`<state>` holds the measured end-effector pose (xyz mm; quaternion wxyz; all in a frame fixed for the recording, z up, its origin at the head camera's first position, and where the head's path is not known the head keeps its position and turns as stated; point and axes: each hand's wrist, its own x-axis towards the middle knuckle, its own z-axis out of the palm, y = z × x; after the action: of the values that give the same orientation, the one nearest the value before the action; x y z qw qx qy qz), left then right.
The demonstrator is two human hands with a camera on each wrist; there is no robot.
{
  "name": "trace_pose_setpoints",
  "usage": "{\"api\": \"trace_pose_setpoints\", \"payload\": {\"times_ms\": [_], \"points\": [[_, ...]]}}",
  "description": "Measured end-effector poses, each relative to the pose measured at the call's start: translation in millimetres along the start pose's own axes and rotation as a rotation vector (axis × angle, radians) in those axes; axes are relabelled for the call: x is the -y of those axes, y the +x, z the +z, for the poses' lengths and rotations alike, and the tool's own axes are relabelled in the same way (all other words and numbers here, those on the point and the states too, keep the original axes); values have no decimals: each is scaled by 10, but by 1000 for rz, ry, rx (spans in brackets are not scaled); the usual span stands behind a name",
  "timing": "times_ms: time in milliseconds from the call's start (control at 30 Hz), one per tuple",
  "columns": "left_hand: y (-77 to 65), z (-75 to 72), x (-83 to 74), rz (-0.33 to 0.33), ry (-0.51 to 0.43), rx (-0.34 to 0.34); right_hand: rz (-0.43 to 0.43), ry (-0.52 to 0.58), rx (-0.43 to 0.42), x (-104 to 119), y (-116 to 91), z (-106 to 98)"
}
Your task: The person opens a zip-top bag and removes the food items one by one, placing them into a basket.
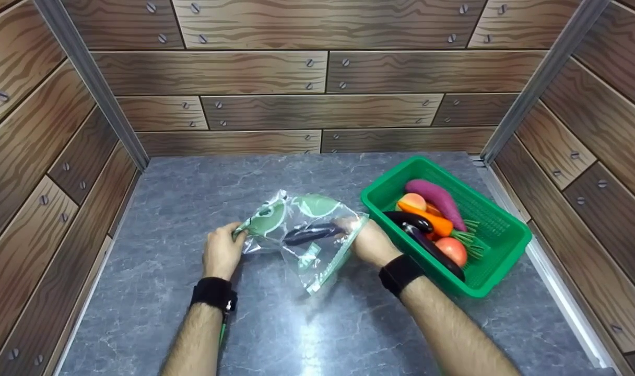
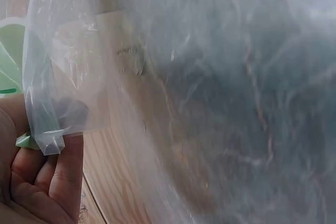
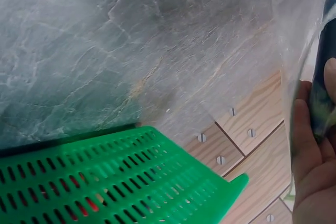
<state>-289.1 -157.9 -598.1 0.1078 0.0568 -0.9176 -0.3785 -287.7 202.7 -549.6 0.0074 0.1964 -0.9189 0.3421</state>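
A clear zip bag (image 1: 317, 206) with green printed patches is held above the grey table between both hands. My left hand (image 1: 223, 253) pinches its closed left end; in the left wrist view, the bag's crumpled corner (image 2: 52, 140) sticks out between thumb and fingers. Through the bag's open right side reaches my right hand (image 1: 372, 243), its fingers inside the plastic. They grip one end of a dark purple eggplant (image 1: 312, 233), which lies lengthwise within the bag and points left. The right wrist view shows thumb and fingers around the eggplant (image 3: 321, 72).
Right of the bag stands a green perforated basket (image 1: 497, 237), close to my right wrist. It holds a purple sweet potato (image 1: 437, 196), an orange carrot (image 1: 440, 225) with green tops, eggplants (image 1: 414, 221) and round reddish produce (image 1: 451, 251). Wood-patterned walls (image 1: 317, 73) enclose the table's back and sides.
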Motion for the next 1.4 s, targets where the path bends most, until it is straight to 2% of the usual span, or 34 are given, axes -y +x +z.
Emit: {"api": "trace_pose_setpoints", "payload": {"times_ms": [100, 200, 400, 433, 600, 633, 667, 767, 900, 1100, 1200, 1400], "points": [[17, -50, 33, -9, 0, -22, -171, -216, -21, -22, -2, -39], [28, -108, 89, -29, 1, -45, -181, -267, -32, -35, 5, -95], [44, -273, 259, -83, -16, -82, -171, -239, -24, -70, 14, -310], [75, -275, 363, -78, -28, -98, -165, -236, -26, -77, 8, -356], [104, -416, 505, -134, -46, -110, -132, -243, -56, -152, -45, -608], [105, -444, 524, -148, -43, -110, -126, -243, -64, -174, -60, -660], [77, -503, 465, -174, -32, -99, -128, -244, -77, -203, -71, -710], [86, -575, 524, -174, -18, -124, -119, -259, -108, -290, -107, -883], [101, -661, 609, -167, 0, -165, -55, -261, -127, -405, -175, -1140], [94, -774, 720, -187, 30, -178, 23, -284, -166, -610, -291, -1467], [93, -800, 762, -197, 29, -171, 79, -275, -173, -728, -348, -1588], [88, -823, 804, -209, 23, -160, 189, -323, -161, -982, -437, -1753]]}}
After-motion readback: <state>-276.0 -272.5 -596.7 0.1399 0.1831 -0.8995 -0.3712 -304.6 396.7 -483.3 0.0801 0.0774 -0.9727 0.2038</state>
